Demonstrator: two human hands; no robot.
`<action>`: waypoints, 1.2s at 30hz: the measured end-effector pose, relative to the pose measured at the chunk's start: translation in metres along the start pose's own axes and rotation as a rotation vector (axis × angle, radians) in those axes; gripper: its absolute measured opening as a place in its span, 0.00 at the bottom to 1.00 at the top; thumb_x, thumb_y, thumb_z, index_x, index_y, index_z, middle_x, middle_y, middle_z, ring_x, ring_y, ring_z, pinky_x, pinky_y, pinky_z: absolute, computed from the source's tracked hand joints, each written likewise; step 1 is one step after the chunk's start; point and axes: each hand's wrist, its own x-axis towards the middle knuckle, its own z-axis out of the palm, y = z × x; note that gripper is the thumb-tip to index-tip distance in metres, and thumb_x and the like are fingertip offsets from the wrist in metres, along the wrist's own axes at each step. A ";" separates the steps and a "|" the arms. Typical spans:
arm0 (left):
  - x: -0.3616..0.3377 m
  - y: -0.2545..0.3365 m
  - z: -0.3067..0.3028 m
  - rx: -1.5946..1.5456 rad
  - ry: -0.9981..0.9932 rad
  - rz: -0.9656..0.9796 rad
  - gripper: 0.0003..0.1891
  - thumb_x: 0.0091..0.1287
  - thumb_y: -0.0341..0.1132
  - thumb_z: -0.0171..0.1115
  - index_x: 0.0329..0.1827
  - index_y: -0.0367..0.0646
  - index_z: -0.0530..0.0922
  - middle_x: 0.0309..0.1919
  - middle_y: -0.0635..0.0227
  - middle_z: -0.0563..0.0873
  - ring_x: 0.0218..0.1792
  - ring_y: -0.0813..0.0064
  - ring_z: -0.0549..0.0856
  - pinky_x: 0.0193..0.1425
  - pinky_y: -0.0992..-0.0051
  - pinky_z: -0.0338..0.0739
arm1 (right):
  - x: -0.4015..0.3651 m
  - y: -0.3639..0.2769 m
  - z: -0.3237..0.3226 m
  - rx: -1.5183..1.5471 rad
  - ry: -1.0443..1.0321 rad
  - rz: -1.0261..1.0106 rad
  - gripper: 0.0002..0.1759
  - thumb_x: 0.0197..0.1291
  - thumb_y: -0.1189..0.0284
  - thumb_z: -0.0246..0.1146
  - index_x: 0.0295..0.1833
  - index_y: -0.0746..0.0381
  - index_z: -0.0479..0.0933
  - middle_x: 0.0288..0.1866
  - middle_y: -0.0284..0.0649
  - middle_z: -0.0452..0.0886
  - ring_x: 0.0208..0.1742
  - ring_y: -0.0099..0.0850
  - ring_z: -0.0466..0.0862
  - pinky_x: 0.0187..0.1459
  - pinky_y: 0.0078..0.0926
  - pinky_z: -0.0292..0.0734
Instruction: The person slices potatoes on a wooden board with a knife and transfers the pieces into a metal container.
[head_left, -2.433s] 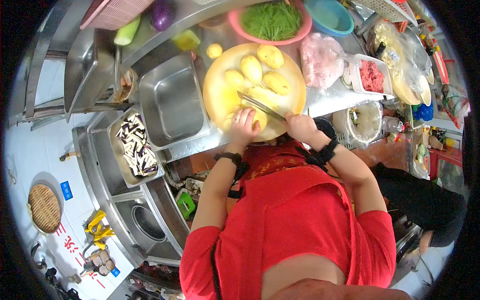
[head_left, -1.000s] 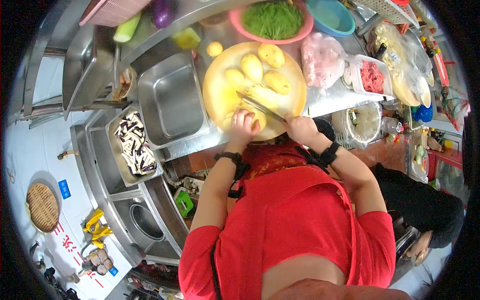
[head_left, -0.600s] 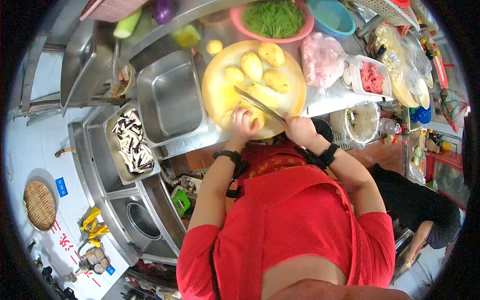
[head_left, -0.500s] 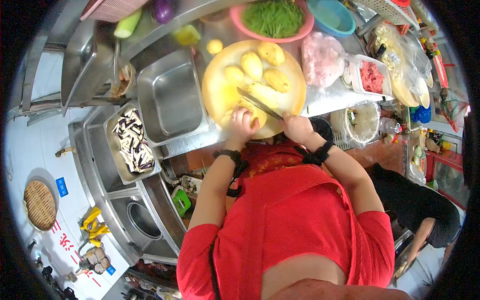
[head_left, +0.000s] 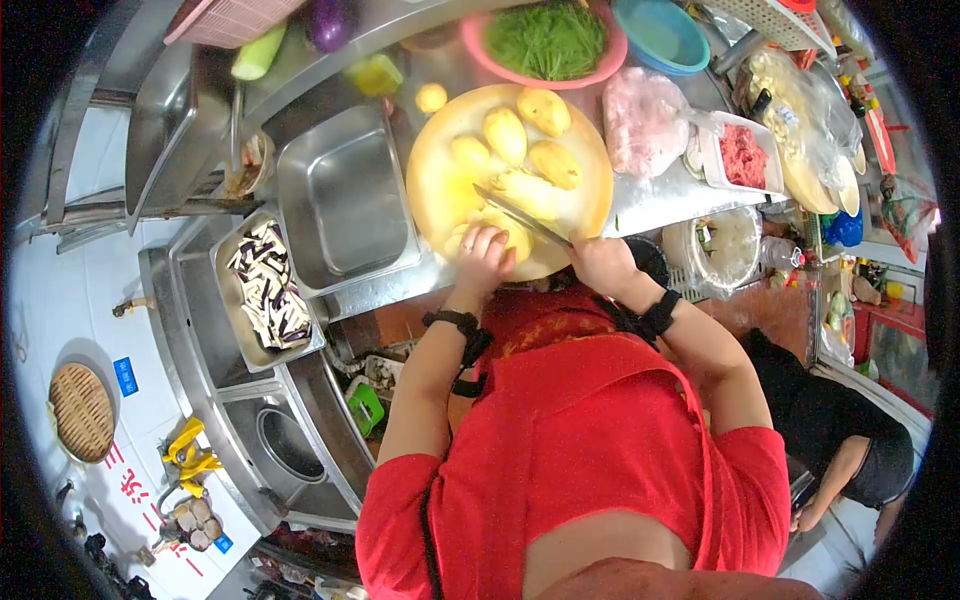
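On a round yellow cutting board (head_left: 592,215), my left hand (head_left: 484,257) presses curled fingers onto a partly sliced potato (head_left: 517,238) near the board's front edge. My right hand (head_left: 605,266) is closed round the handle of a kitchen knife (head_left: 527,216). Its blade lies slantwise across the board, just beyond the fingers of my left hand, over or against the potato. A pale heap of cut potato (head_left: 530,192) rests behind the blade. Several whole peeled potatoes (head_left: 505,136) sit farther back on the board, and one small potato (head_left: 431,97) lies off it.
Left of the board stands a bare steel pan (head_left: 345,190); cut eggplant strips (head_left: 268,285) fill another by the sinks. Behind are a pink basin (head_left: 620,45) of shredded greens and a blue bowl (head_left: 662,35). Bagged meat (head_left: 645,120) lies right. A person in black (head_left: 850,420) bends over at right.
My right hand and the knife have shifted slightly right and toward me. My left hand stays on the potato. The person in black has moved an arm slightly.
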 end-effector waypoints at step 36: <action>-0.009 0.005 -0.012 -0.010 -0.178 -0.008 0.27 0.49 0.41 0.71 0.52 0.43 0.74 0.50 0.62 0.72 0.56 0.56 0.69 0.62 0.61 0.65 | 0.007 -0.003 0.022 -0.027 -0.003 -0.031 0.10 0.57 0.67 0.54 0.39 0.62 0.72 0.21 0.44 0.81 0.22 0.40 0.83 0.24 0.36 0.78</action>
